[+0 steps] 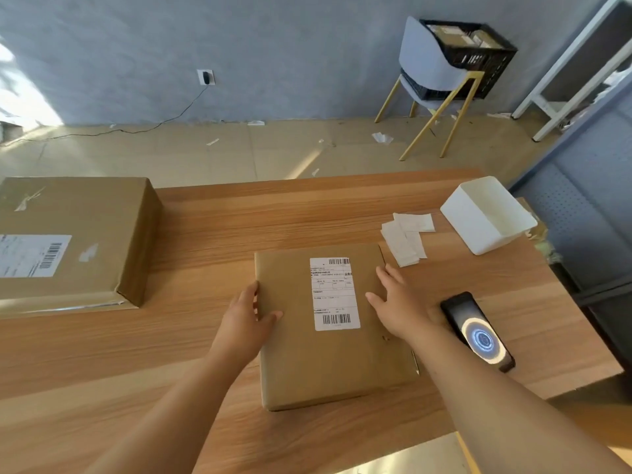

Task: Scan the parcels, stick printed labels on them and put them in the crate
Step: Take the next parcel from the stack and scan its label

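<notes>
Both hands, left hand [249, 314] and right hand [398, 304], open flat on labelled parcel [328, 357].

Bright daylight from the left, blown-out patch on wall [20, 97], soft focus, wide-angle bending at edges.

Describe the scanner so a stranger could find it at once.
Start at the wooden table and go to its right edge. Beside the right forearm lies the scanner. It is black with a glowing ring on its screen, unlike the white tray behind.
</notes>
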